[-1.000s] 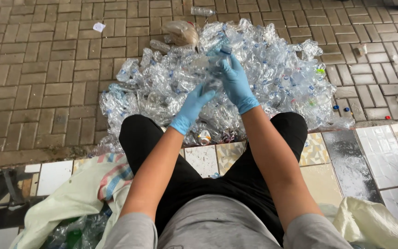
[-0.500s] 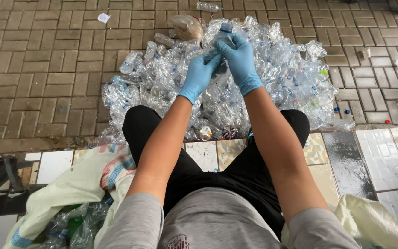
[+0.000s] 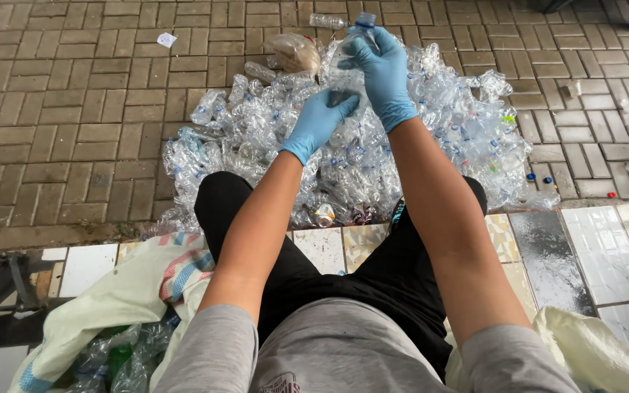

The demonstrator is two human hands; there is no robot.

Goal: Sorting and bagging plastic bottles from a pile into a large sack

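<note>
Seated on a tiled ledge above a brick pavement (image 3: 60, 109), I hold a clear plastic bottle (image 3: 345, 69) up over the heap of crushed bottles (image 3: 271, 145). My right hand (image 3: 384, 73), gloved in blue, is clamped around its neck, fingertips pinching the blue cap (image 3: 365, 20). My left hand (image 3: 319, 120) cups the lower end, fingers curled against it. A firm left grip, I judge, keeps the thin wall from buckling while the cap is worked. At my left hip a pale sack (image 3: 111, 306) lies open, bottles showing inside.
</note>
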